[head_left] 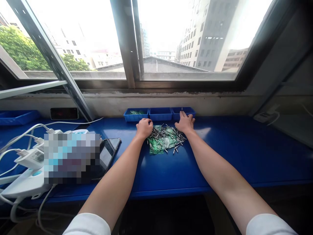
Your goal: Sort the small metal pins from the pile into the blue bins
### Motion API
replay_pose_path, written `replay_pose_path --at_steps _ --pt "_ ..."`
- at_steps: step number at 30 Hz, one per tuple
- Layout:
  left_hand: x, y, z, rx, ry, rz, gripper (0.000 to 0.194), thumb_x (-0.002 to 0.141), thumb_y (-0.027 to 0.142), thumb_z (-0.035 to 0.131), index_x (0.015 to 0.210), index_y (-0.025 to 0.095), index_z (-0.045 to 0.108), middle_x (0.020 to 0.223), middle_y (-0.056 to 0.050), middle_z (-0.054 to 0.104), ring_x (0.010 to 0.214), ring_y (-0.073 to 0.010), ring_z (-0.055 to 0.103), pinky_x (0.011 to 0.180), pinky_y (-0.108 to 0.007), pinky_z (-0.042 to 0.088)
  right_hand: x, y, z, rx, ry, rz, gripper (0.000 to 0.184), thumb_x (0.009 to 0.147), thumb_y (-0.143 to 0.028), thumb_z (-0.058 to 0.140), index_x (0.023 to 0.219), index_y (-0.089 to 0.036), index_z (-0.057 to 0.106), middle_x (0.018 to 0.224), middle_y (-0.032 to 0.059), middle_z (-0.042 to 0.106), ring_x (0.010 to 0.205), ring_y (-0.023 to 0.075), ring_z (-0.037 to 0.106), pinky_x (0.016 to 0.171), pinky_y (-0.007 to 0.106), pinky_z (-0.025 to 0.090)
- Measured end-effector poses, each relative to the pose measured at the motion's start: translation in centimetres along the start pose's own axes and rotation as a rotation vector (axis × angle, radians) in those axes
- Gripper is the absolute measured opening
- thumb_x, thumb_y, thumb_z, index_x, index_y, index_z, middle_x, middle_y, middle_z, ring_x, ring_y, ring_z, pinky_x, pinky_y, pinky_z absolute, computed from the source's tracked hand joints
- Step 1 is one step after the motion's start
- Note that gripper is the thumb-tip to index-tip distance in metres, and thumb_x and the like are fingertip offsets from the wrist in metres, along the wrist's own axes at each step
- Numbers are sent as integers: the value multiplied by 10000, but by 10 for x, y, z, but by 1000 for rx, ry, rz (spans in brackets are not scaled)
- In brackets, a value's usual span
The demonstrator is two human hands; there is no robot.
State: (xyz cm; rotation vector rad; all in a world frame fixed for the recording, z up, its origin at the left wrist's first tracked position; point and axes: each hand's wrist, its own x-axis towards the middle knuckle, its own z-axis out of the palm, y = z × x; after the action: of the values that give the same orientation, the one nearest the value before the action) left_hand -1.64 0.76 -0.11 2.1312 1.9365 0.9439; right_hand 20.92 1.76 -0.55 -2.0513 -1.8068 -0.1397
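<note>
A pile of slim silver-and-dark metal pins [175,151] lies on the blue table, mixed with small clear-and-green plastic bags [156,146]. At the pile's left edge my left hand [144,128] is closed with its fingers curled; whatever may be in them is hidden. My right hand [186,122] reaches over the front of the right-hand blue bin [192,114], thumb and fingers pinching one upright metal pin [182,109]. Beside that bin stand a middle blue bin [160,115] and a left blue bin [129,117] with green-and-clear bags in it.
On the left are a white power strip [26,182] with plugged-in chargers and cables, a phone [111,147], and another dark phone [64,113] leaning at the wall. A blue tray [19,117] sits far left. A metal post [73,88] rises before the window.
</note>
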Motion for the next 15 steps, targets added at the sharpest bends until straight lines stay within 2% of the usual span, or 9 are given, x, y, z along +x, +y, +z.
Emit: replay_pose_path --at_steps 10,13,15 --pt "-2 1 -2 -3 -53 30 293 817 312 445 985 198 657 1145 -74 595 1069 -250 532 919 -357 396 2 2 6 12 -48 1 784 723 -417 521 1421 -211 228 1507 53 158 1141 348 315 917 485 321" --pt "0 -2 1 -9 -54 47 314 819 330 447 1007 188 653 1148 -76 595 1066 -238 534 933 -336 390 1 3 7 62 -5 -5 770 724 -412 520 1415 -222 240 1511 58 132 1135 344 318 907 485 331" --pt "2 -4 3 -11 -57 62 334 820 348 448 1025 178 650 1148 -79 597 1065 -229 536 946 -317 381 -1 3 6 118 71 -16 735 736 -402 512 1403 -213 268 1510 73 121 1136 338 317 902 474 342"
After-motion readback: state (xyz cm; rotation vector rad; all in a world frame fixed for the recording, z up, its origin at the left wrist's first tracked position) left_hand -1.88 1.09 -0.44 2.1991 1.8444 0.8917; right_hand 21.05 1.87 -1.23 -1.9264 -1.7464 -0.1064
